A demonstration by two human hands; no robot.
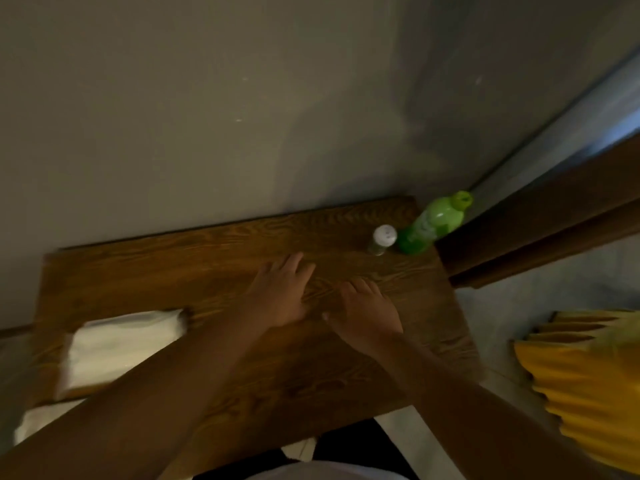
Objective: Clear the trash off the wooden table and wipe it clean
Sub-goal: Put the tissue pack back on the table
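Observation:
A wooden table (pixel 173 271) stands against a grey wall. My left hand (pixel 277 292) and my right hand (pixel 367 313) lie flat, palms down, side by side on the middle of the tabletop, fingers apart, holding nothing. A green plastic bottle (pixel 433 223) stands at the table's far right corner. Just left of it stands a small clear bottle with a white cap (pixel 382 240). A folded white cloth (pixel 121 344) lies on the table's near left part, partly under my left forearm.
A dark wooden frame (pixel 540 230) runs diagonally to the right of the table. Yellow pleated fabric (pixel 588 382) hangs at the right edge. Grey floor (pixel 502 306) shows beside the table's right side.

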